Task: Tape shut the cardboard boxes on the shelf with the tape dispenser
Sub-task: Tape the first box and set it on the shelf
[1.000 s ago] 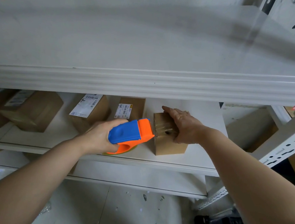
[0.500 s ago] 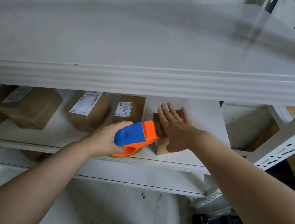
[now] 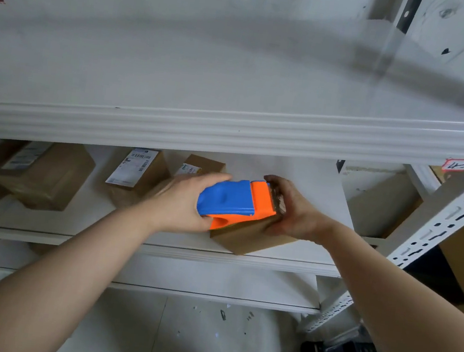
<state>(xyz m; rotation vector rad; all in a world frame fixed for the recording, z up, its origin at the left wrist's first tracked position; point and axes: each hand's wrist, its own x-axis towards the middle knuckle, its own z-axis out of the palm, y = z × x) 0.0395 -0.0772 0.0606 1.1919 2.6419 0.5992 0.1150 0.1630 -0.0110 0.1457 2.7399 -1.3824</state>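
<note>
Now, left hand (image 3: 181, 200): wrapped round the tape dispenser (image 3: 229, 199), orange nose down on top of the cardboard box (image 3: 249, 238).
Right hand (image 3: 293, 212): curled over the box's right end, steadying it.
Box: at the near edge of the shelf (image 3: 99, 243).
Risk: fingertips just beside the cutter, a slip could nick them; a hard pull may skid this likely light box off the edge.
Surfaces: smooth moulded plastic, matte brown card, square corners, white painted shelf.

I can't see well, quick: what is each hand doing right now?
Left hand: grips the tape dispenser.
Right hand: holds the small cardboard box, fingers curled over its end.
</note>
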